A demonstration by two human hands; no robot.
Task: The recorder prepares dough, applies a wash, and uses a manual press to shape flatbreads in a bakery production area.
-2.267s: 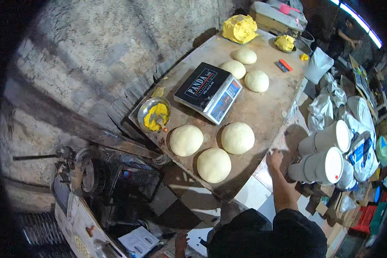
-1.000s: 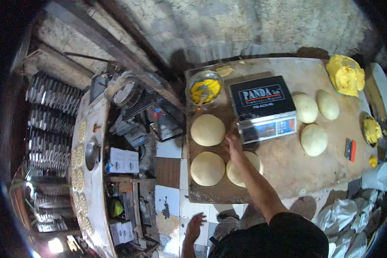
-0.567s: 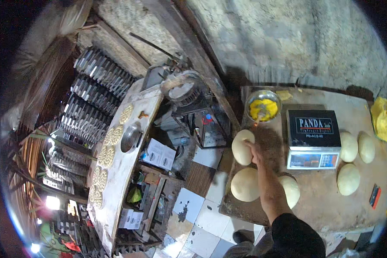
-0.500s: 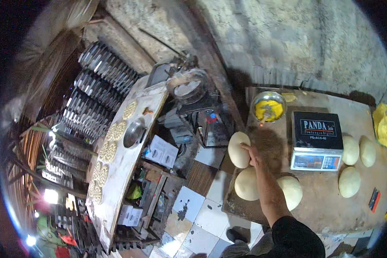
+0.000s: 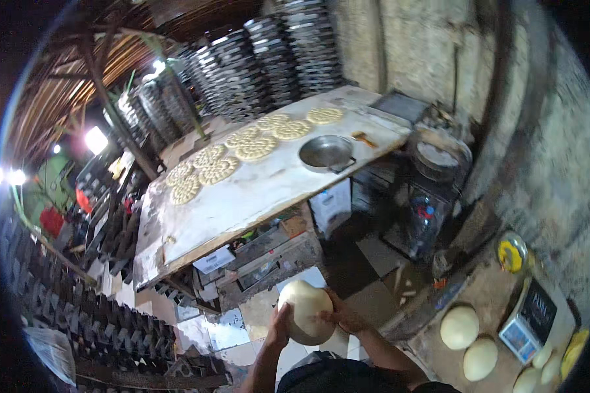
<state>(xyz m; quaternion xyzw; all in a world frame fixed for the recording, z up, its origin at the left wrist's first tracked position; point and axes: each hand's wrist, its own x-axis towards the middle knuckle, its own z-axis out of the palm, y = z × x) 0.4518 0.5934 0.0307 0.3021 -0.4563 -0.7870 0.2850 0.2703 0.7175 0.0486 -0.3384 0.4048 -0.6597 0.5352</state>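
Note:
Between my two hands, in front of my body, is a large smooth ball of pale dough (image 5: pixel 306 313). My left hand (image 5: pixel 281 323) grips its left side, and my right hand (image 5: pixel 340 312) is wrapped round its right side. Ahead stands a floured table (image 5: pixel 210 213). On it lie several flat, round pieces of patterned dough (image 5: pixel 255 148) and a metal bowl (image 5: pixel 328 153). More dough balls (image 5: pixel 459 327) rest on the brown table (image 5: pixel 432 354) at my right, near a black digital scale (image 5: pixel 530 318).
Tall stacks of metal pans (image 5: pixel 242 72) rise behind the floured table. A small bowl with yellow stuff (image 5: pixel 511 253) sits at the brown table's far corner. Dark racks (image 5: pixel 105 327) stand at the lower left. Tiled floor (image 5: pixel 226 331) lies between the tables.
My view has swung left toward the floured table. The dough ball under my right hand has been lifted off the brown table, and both hands now hold it.

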